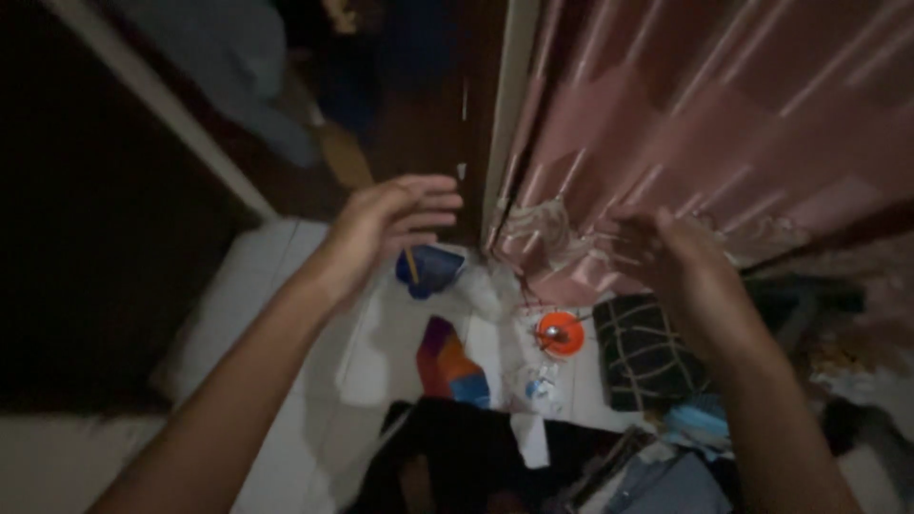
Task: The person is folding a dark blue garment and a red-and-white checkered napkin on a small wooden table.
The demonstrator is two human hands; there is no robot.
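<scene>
My left hand [390, 221] is raised in mid-air with fingers spread and nothing in it, just left of a pale door frame edge [502, 114]. On the other side, my right hand [657, 249] is also lifted and empty, fingers loosely apart, right in front of the lower hem of a pink curtain [705, 124]. Neither hand touches the curtain as far as I can tell. Far below the hands, on the white floor [286, 286], lie a blue container [428, 268] and a small orange round object [559, 330].
A multicoloured cloth [449, 364], a dark checked fabric [647, 352], black clothing [466, 457] and bluish items [695, 424] lie on the floor. A dark doorway [105, 238] opens at left. The scene is dim and blurred.
</scene>
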